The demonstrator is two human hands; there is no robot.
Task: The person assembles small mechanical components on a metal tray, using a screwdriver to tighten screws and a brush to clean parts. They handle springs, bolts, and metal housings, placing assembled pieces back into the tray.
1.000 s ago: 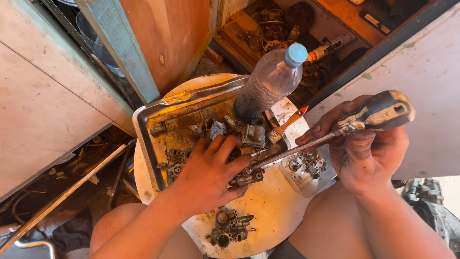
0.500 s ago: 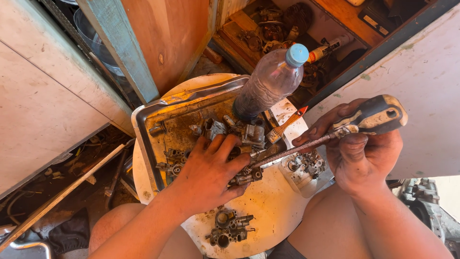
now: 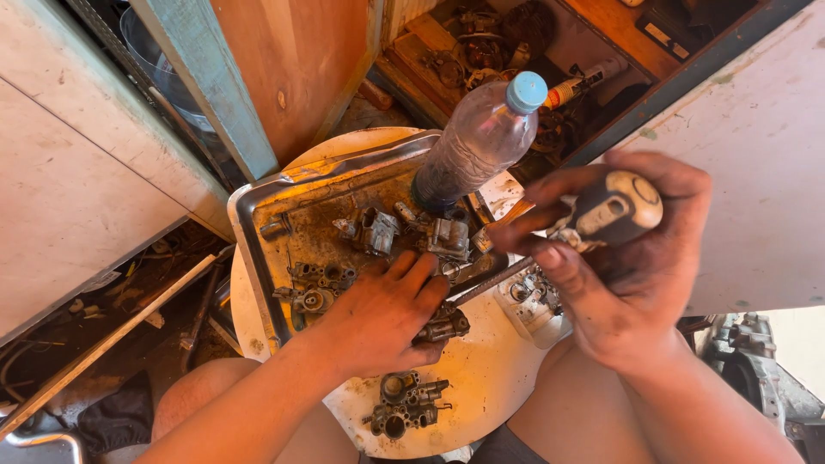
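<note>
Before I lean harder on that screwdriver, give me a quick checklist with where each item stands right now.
1. Right hand wrapped round the screwdriver handle: ok.
2. Left hand pressing the small metal part down on the round white table: ok.
3. Tip seated in a screw: cannot tell, hidden by the left-hand fingers.
4. Plastic bottle upright beside the shaft, close by: not ok.
5. Metal tray overhangs the table edge: not ok.
</note>
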